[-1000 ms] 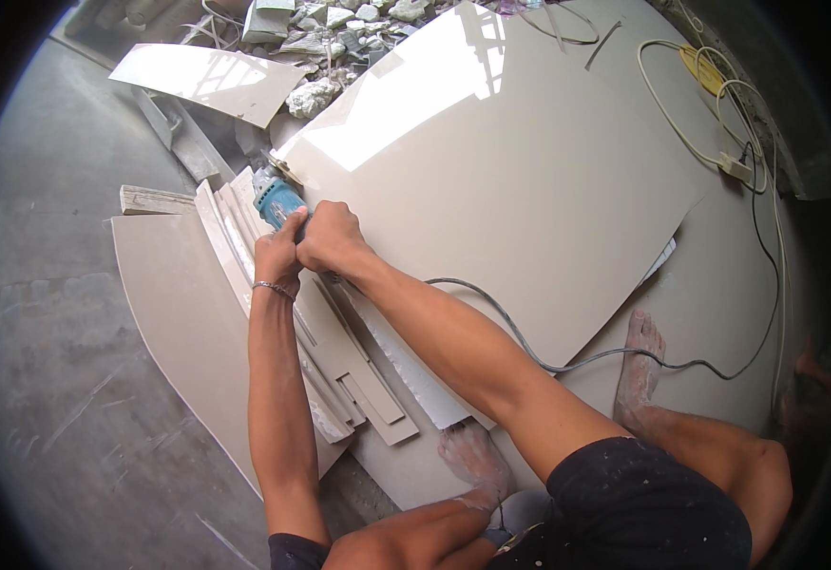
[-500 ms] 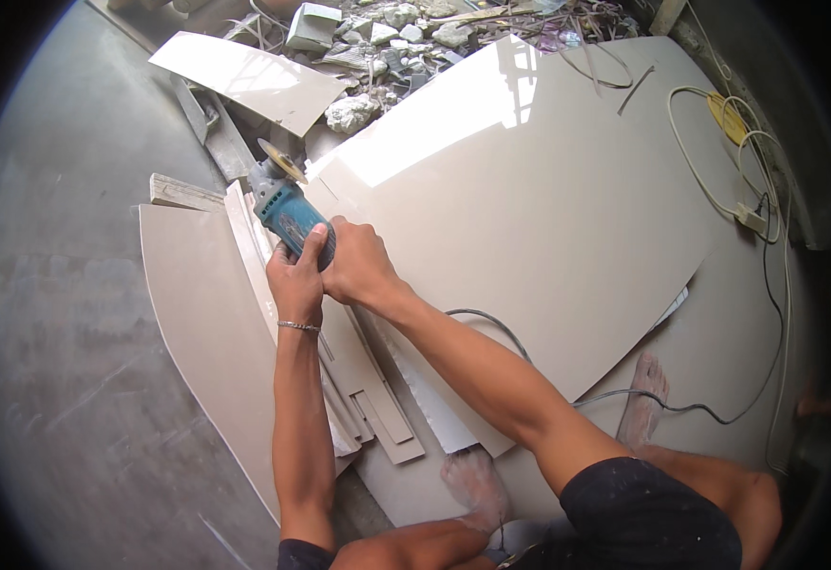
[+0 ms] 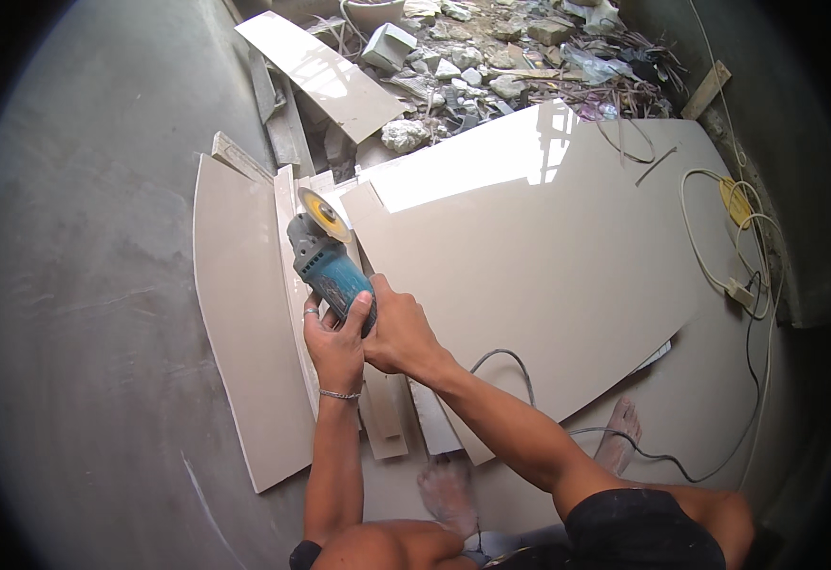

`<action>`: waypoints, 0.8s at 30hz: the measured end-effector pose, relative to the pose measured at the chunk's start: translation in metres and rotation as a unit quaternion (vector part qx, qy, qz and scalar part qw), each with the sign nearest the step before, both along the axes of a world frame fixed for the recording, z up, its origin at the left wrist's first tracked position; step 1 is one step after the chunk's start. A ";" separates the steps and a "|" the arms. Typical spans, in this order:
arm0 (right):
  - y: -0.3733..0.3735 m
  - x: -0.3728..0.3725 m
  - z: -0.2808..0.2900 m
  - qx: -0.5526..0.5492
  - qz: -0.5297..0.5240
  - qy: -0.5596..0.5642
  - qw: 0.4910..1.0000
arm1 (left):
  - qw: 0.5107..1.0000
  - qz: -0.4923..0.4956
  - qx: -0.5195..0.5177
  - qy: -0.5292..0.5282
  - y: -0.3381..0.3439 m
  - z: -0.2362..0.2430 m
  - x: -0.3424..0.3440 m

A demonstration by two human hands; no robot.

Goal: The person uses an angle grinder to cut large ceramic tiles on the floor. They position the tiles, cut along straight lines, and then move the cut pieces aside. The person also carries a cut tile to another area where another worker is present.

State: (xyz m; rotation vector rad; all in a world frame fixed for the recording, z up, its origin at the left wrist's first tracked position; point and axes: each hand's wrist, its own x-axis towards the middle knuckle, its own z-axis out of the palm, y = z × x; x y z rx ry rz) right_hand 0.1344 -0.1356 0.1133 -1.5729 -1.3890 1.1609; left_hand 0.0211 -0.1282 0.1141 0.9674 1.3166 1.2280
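Observation:
A teal angle grinder (image 3: 337,281) is held up in both hands, its grey head pointing away from me. A yellow-centred cutting disc (image 3: 325,215) sits on that head, its face tilted toward the right. My left hand (image 3: 335,347), with a ring and a bracelet at the wrist, wraps the body from the left, thumb on top. Closed round the rear end is my right hand (image 3: 401,328); its fingers are partly hidden. Beneath the grinder lie narrow beige tile strips (image 3: 379,404). The disc appears apart from them.
A large glossy beige tile (image 3: 539,275) lies on the right, and another tile (image 3: 244,323) on the left. Rubble (image 3: 472,71) and a tile offcut (image 3: 325,71) are at the back. A dark cord (image 3: 667,459) runs past my bare feet toward a pale extension cable (image 3: 686,218).
The view has shifted, so the scene sits lower and farther right. The grinder has turned slightly, showing more of the disc's face. Both hands keep their hold.

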 end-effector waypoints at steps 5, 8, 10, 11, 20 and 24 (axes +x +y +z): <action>-0.026 -0.008 0.007 0.011 0.000 -0.010 1.000 | 0.999 0.028 0.020 0.039 -0.036 0.008 0.000; -0.033 -0.007 0.013 0.011 0.000 -0.029 1.000 | 0.999 0.010 0.025 0.022 -0.041 0.011 -0.002; -0.035 -0.006 0.017 0.012 -0.002 -0.042 0.999 | 1.000 -0.003 0.016 0.007 -0.042 0.013 -0.002; -0.036 -0.005 0.018 0.010 -0.004 -0.051 0.999 | 1.000 -0.006 0.009 0.003 -0.042 0.014 -0.002; -0.046 0.039 0.043 0.037 -0.029 -0.132 0.990 | 0.995 -0.043 0.022 -0.086 -0.046 0.027 0.044; -0.043 0.092 0.075 0.020 -0.027 -0.239 0.970 | 0.984 -0.106 -0.023 -0.139 -0.032 0.046 0.091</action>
